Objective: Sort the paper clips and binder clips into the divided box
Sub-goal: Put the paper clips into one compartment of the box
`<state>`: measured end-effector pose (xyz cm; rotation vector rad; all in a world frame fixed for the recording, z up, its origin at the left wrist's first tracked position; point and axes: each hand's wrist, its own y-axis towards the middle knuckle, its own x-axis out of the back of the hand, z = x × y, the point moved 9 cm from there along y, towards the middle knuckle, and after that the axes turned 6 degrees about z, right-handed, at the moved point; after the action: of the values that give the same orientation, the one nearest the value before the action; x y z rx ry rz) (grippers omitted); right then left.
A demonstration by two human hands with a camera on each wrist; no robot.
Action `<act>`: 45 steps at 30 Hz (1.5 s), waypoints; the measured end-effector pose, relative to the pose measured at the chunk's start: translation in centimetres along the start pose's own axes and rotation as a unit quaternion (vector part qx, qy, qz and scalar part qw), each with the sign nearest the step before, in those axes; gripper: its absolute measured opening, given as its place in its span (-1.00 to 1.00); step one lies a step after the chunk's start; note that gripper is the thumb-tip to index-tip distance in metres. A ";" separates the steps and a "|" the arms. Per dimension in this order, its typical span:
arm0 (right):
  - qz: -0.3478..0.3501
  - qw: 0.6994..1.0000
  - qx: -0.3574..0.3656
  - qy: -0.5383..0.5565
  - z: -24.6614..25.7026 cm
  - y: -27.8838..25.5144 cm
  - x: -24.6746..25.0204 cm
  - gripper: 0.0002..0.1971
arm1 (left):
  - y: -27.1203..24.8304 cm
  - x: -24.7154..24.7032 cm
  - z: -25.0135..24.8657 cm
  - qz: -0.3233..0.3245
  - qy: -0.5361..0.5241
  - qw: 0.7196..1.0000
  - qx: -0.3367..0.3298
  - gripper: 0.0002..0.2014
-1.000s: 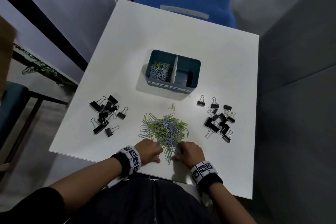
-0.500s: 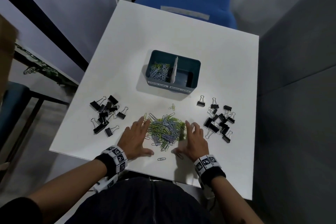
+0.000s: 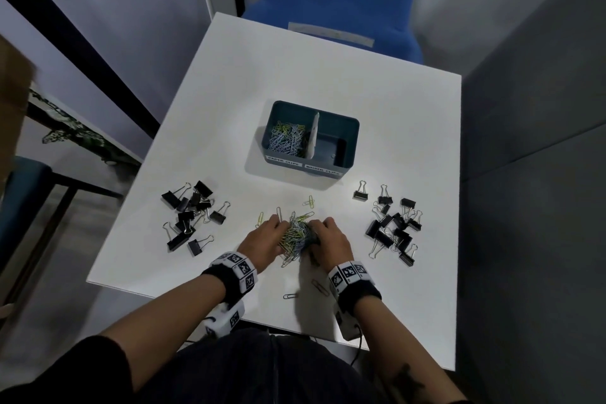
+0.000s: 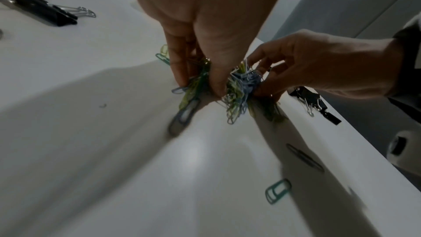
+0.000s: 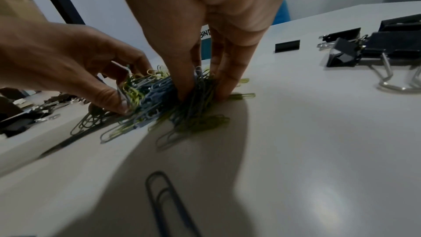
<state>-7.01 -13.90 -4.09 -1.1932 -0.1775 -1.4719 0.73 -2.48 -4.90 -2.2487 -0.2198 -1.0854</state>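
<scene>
A heap of green, blue and grey paper clips (image 3: pixel 297 234) lies on the white table (image 3: pixel 377 102) near its front edge. My left hand (image 3: pixel 266 239) and right hand (image 3: pixel 328 238) squeeze the heap from both sides, fingers curled into it (image 4: pixel 239 86) (image 5: pixel 159 93). The teal divided box (image 3: pixel 352 128) stands behind them; its left compartment holds paper clips (image 3: pixel 288 141), its right one looks empty. Black binder clips lie in a left pile (image 3: pixel 190 216) and a right pile (image 3: pixel 393 226).
Loose paper clips lie in front of the hands (image 3: pixel 291 296) (image 3: pixel 319 287) and behind the heap (image 3: pixel 310 201). A blue chair (image 3: pixel 334 0) stands beyond the table's far edge. The table's front edge is close to my wrists.
My hands went from the near side of the spread heap to its two sides, then closed inward, bunching the paper clips into a tight clump between them.
</scene>
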 end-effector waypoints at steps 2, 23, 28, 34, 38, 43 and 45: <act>-0.020 1.000 -0.009 0.010 -0.6 0.1 0.5 -0.66 | 0.1 0.4 0.2 -0.009 -0.012 1.000 -0.009 -0.54; -0.083 0.995 0.034 0.035 1.6 -3.1 10.2 -0.85 | 0.3 20.7 -4.8 -0.247 -0.150 0.952 -0.098 -0.93; -0.101 0.992 0.069 0.030 5.5 -2.8 15.0 -0.87 | 3.5 25.9 -4.6 -0.296 -0.147 0.941 -0.076 -0.88; -0.144 0.982 0.119 0.008 11.1 0.6 20.2 -0.87 | 4.3 23.1 -1.1 -0.255 -0.097 0.962 -0.005 -0.77; -0.165 0.978 0.125 -0.024 14.1 4.8 21.9 -0.82 | 2.7 18.4 1.0 -0.233 -0.103 0.967 0.023 -0.76; -0.140 0.980 0.120 -0.068 15.0 7.3 20.7 -0.90 | 2.6 10.5 2.2 -0.081 -0.014 0.995 0.053 -0.74; -0.159 0.978 0.128 -0.052 14.2 6.8 19.8 -0.89 | 2.7 7.7 2.6 -0.027 0.012 0.997 0.074 -0.62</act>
<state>10.23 -19.18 13.65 -1.0639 -0.6356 -1.6039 8.52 -3.97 -1.58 -2.1073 -0.3405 -1.0872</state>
